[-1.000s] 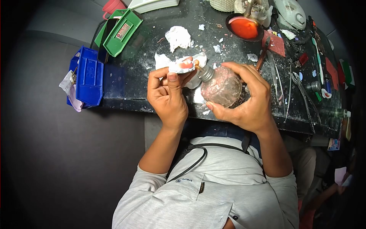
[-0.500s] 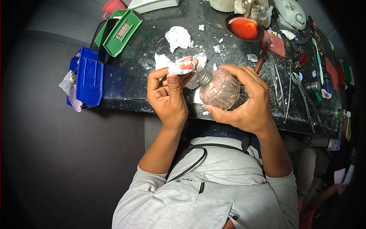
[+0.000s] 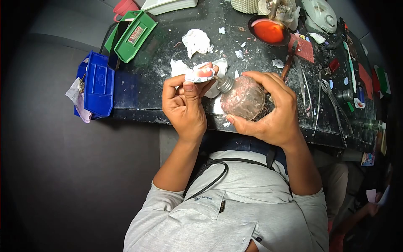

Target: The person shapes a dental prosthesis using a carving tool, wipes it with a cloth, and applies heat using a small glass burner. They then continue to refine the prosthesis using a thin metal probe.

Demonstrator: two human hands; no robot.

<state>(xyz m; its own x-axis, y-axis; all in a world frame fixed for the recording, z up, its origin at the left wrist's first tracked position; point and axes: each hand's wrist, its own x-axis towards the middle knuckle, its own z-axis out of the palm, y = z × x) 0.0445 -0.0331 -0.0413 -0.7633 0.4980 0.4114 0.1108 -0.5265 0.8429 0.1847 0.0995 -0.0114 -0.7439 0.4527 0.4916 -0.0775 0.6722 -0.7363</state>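
My left hand point(image 3: 187, 103) pinches a white dental cast point(image 3: 197, 77) carrying pink wax and a row of teeth. In my right hand point(image 3: 273, 107) is a round glass spirit lamp point(image 3: 242, 98), tilted to the left, its sides speckled pink. The lamp's threaded metal neck point(image 3: 226, 85) points at the cast, with its tip right beside the wax side. Any flame is too faint to make out. Behind the cast, crumpled white paper point(image 3: 179, 67) lies on the dark table.
Blue point(image 3: 99, 90) and green bins point(image 3: 135, 37) stand at the left. At the back sits a pan of red wax point(image 3: 270, 32). Metal tools, including pliers point(image 3: 333, 98), a red-handled knife point(image 3: 288, 66) and a toothbrush point(image 3: 349, 67), lie right. A person's hand point(image 3: 371, 208) shows far right.
Both hands keep almost the same place and grip. The lamp has shifted very slightly. At far right, the other person's hand and paper have moved a little.
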